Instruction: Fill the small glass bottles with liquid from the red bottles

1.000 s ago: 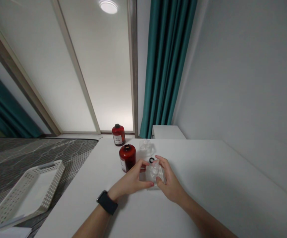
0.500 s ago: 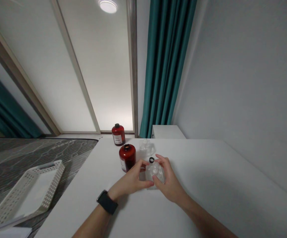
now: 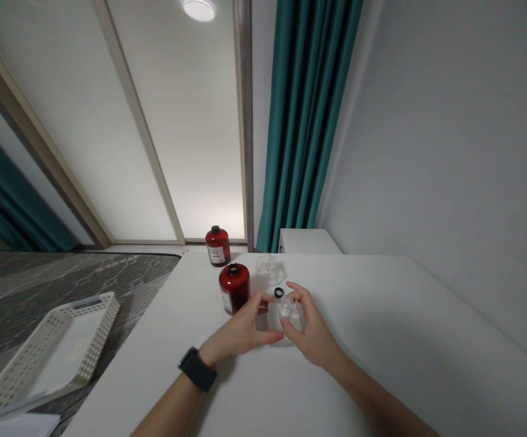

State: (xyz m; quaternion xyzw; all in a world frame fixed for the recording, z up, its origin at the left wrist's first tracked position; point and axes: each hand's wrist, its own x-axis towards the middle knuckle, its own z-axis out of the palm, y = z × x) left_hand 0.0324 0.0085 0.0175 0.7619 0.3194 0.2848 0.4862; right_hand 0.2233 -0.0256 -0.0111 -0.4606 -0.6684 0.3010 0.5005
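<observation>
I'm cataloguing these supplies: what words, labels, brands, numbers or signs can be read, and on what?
None legible.
Far round red bottle: printed white label, too small to read.
Near round red bottle: side-turned white label, unreadable.
Clear square container: no text visible.

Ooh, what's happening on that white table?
Somebody has both bare hands on a little clear container on the white table. The left hand, with a dark watch on its wrist, is at one side, and the right hand is at the other. A small black ring lies just beyond the container, and another clear piece sits farther back. Two red bottles stand to the left, one behind the other.
</observation>
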